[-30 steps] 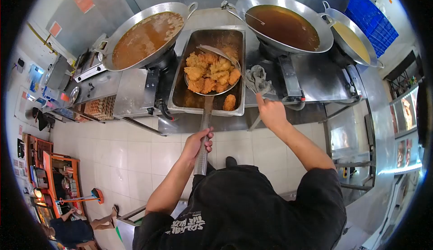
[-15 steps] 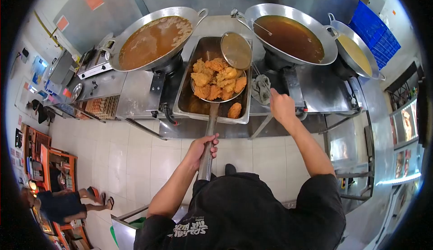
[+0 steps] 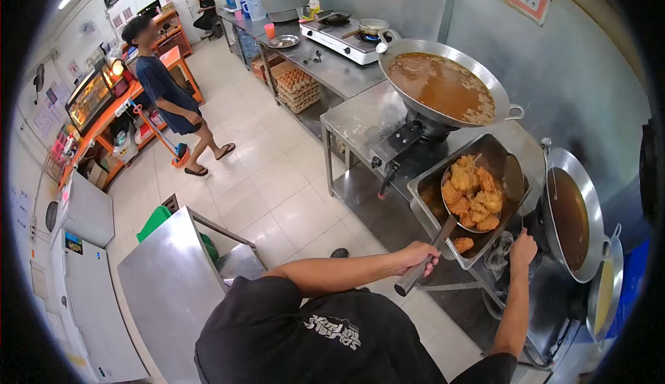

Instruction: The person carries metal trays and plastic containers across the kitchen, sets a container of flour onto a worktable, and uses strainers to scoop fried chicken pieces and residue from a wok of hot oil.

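Observation:
My left hand [image 3: 420, 258] is closed round the thick metal handle of a strainer [image 3: 443, 235]. The strainer's bowl, heaped with fried chicken pieces [image 3: 474, 193], rests in a deep steel tray [image 3: 427, 207]. One loose piece [image 3: 463, 245] lies in the tray's near corner. To the right, my right hand [image 3: 524, 248] grips the thin handle of a skimmer, whose round head [image 3: 512, 177] is over the tray's right side. A grey cloth [image 3: 497, 256] lies beside the tray, near my right hand.
Woks of oil stand on both sides of the tray: one wok [image 3: 443, 83] at the back, another [image 3: 571, 211] at right. A person [image 3: 166, 90] walks at the left; another person [image 3: 206, 13] sits far back. A steel table [image 3: 166, 280] is at lower left.
The view has swung left, showing more of the room. The skimmer's head, first over the chicken, has moved to its right side. Both hands keep their holds.

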The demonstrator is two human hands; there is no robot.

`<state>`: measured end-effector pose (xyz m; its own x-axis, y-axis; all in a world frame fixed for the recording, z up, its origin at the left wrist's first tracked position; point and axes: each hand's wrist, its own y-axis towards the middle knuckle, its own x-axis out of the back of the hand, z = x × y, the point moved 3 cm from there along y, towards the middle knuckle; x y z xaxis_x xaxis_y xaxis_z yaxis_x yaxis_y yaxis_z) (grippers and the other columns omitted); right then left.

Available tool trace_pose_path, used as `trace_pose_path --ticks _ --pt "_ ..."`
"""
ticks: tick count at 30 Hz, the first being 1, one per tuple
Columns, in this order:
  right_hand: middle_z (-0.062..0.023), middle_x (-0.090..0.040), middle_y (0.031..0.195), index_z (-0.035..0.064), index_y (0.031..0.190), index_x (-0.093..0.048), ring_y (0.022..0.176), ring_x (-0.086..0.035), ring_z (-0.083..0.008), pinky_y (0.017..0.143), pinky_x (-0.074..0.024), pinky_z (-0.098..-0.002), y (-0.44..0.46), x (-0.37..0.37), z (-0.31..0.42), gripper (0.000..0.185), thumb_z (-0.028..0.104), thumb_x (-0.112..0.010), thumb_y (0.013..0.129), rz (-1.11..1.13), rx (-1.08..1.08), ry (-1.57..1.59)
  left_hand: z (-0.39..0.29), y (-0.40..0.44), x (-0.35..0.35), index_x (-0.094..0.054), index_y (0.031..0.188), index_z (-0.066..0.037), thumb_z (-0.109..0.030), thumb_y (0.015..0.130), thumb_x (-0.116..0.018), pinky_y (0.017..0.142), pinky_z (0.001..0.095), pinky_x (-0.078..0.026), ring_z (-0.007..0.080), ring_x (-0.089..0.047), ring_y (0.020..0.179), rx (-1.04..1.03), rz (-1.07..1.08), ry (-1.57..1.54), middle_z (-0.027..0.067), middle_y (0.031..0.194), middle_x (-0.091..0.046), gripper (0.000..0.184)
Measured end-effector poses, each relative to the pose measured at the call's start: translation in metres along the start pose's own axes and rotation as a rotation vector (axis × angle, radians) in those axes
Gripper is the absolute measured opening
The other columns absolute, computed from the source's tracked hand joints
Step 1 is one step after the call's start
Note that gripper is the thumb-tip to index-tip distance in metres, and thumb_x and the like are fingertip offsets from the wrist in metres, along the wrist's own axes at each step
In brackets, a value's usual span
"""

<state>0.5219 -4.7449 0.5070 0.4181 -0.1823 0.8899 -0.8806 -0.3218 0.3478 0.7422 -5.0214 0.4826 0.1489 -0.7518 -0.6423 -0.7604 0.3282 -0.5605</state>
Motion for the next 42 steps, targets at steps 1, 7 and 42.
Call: trace_pose_path --ticks 1,7,42 --pt "-0.0154 -0.062 0.069 0.0029 0.106 -0.058 0.063 -0.062 -0.0320 0.057 -0.0504 -0.0416 0.002 -0.006 -0.004 0.028 0.009 -0.049 0.080 0.011 0.000 -0.010 -0.001 -0.003 -0.004 -0.050 0.071 -0.006 -0.019 0.087 -0.055 0.045 0.0281 -0.043 0.0109 -0.046 0.049 0.011 0.005 0.020 0.0017 0.063 -0.049 0.021" --pt "-0.0154 -0.061 0.068 0.0034 0.103 -0.059 0.061 -0.062 -0.0315 0.056 -0.0503 -0.0410 0.002 -0.018 0.000 0.026 0.010 -0.050 0.079 0.017 -0.028 -0.008 0.007 0.009 0.002 -0.051 0.072 -0.005 -0.020 0.087 -0.055 0.044 0.0266 -0.042 0.0111 -0.046 0.047 -0.036 0.002 0.001 0.0017 0.061 -0.049 0.021" --pt "-0.0174 -0.062 0.064 0.0055 0.098 -0.062 0.059 -0.062 -0.0339 0.055 -0.0503 -0.0431 -0.015 0.010 0.007 0.023 0.014 -0.047 0.083 0.000 -0.199 0.149 0.004 0.004 -0.010 -0.051 0.080 -0.007 -0.025 0.089 -0.052 0.055 0.0284 -0.049 0.0118 -0.051 0.059 0.104 0.028 0.103 0.0003 0.070 -0.051 0.020"
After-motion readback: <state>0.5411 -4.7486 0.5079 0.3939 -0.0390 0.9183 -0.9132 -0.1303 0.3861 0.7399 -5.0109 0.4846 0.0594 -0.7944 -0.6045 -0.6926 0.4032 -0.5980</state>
